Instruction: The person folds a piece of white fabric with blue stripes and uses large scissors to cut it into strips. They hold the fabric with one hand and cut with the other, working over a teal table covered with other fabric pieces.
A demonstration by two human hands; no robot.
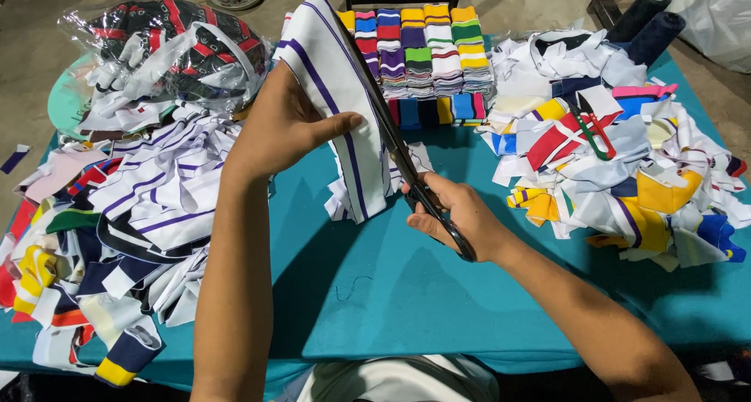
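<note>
My left hand (278, 128) holds up a white fabric strip with purple stripes (336, 97), thumb pressed on its face. My right hand (461, 214) grips black scissors (399, 152), whose long blades run up along the strip's right edge. The strip's lower end hangs just above the teal table cover (407, 292), where a few small white offcuts (338, 202) lie under it.
A heap of striped white and mixed-colour fabric pieces (133, 214) lies at left, another heap (626, 167) at right. Neat stacks of coloured striped bands (426, 58) stand at the back. A clear plastic bag of fabric (172, 50) and dark thread cones (649, 23) sit at the far corners.
</note>
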